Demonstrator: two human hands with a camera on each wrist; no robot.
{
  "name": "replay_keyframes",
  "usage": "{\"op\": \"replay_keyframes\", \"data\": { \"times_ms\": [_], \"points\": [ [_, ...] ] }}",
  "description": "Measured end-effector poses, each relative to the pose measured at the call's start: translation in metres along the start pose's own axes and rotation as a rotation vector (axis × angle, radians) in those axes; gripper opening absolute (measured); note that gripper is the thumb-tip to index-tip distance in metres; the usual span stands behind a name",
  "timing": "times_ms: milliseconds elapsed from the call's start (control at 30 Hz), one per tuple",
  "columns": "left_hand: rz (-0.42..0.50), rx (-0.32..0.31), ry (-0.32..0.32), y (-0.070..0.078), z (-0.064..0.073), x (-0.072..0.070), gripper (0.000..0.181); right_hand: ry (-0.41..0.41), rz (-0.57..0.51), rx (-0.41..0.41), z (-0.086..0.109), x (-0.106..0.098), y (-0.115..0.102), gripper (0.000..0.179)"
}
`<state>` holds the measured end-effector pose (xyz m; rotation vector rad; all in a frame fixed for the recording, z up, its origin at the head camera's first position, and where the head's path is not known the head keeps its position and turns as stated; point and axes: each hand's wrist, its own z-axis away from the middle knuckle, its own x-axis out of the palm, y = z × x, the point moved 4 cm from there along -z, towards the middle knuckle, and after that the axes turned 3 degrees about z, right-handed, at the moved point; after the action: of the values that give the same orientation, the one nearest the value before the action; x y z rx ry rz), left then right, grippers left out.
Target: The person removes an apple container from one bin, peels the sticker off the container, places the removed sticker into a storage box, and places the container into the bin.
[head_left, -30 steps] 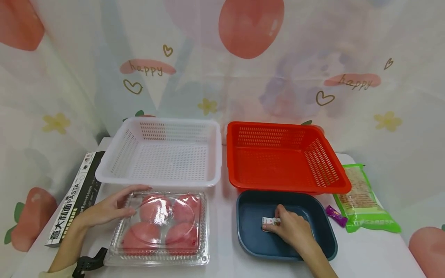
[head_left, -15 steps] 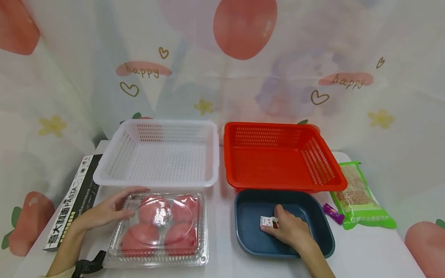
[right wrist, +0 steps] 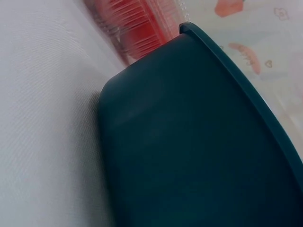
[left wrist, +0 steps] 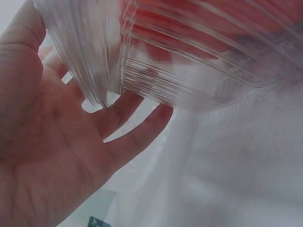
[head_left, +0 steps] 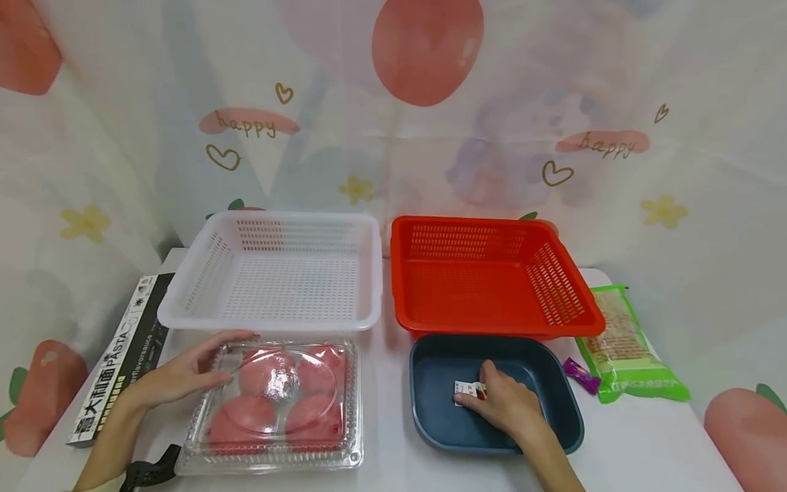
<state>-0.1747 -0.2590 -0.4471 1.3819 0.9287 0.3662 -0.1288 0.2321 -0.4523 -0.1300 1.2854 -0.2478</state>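
My left hand (head_left: 184,370) grips the left side of a clear plastic box (head_left: 195,447). Several round pink things (head_left: 312,417) show through its lid. In the left wrist view, the thumb lies along the box's ribbed corner (left wrist: 78,52) and the fingers pass around and under its edge. My right hand (head_left: 512,403) reaches down inside a dark blue tray (head_left: 430,427) and pinches a small white packet (head_left: 470,389) with a dark printed end, partly covered by the fingers. The right wrist view shows only the tray's outer wall (right wrist: 189,132), which hides that hand.
Behind the box stands a white basket (head_left: 178,316), and a red basket (head_left: 492,328) sits behind the tray. At the left lies a black and white pasta box (head_left: 119,362). A purple wrapped candy (head_left: 581,376) and a green-edged bag (head_left: 639,372) lie at the right.
The whole head view has shifted slightly, so everything sits a little further left. Both hands keep their places, the left at the plastic box and the right on the packet in the tray.
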Motion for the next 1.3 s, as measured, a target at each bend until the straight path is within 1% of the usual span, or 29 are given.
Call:
{"op": "replay_keyframes", "data": {
  "times_ms": [200,333,433,500,700,800,967,1200,1300],
  "points": [
    [-0.004,-0.016,0.009,-0.0005,0.0009,-0.0004,0.059,-0.011,0.026,0.015,-0.0008,0.0007,-0.0014,0.060],
    [-0.004,-0.027,0.017,-0.0011,0.0019,-0.0012,0.058,-0.017,0.017,0.018,-0.0005,0.0013,-0.0022,0.061],
    [0.005,-0.023,0.013,-0.0007,0.0021,-0.0011,0.058,-0.010,0.009,0.017,-0.0002,0.0020,-0.0023,0.059],
    [0.018,-0.019,0.006,-0.0003,0.0021,-0.0008,0.058,0.000,0.004,0.007,0.0004,0.0018,-0.0025,0.054],
    [0.021,-0.007,0.004,0.0009,0.0017,-0.0007,0.059,0.011,0.002,-0.016,0.0013,0.0000,-0.0042,0.020],
    [0.014,-0.016,0.009,0.0005,0.0011,-0.0011,0.059,0.007,0.002,-0.015,0.0010,-0.0001,-0.0046,0.014],
    [0.011,-0.031,0.015,-0.0005,0.0007,-0.0016,0.058,0.015,0.004,-0.012,0.0009,-0.0004,-0.0043,0.013],
    [0.022,-0.005,0.006,-0.0018,0.0016,-0.0010,0.059,0.018,0.006,0.006,0.0004,-0.0014,-0.0025,0.013],
    [0.022,-0.006,0.004,-0.0017,0.0011,-0.0011,0.059,0.013,0.008,0.016,0.0005,-0.0021,-0.0009,0.012]
  ]
}}
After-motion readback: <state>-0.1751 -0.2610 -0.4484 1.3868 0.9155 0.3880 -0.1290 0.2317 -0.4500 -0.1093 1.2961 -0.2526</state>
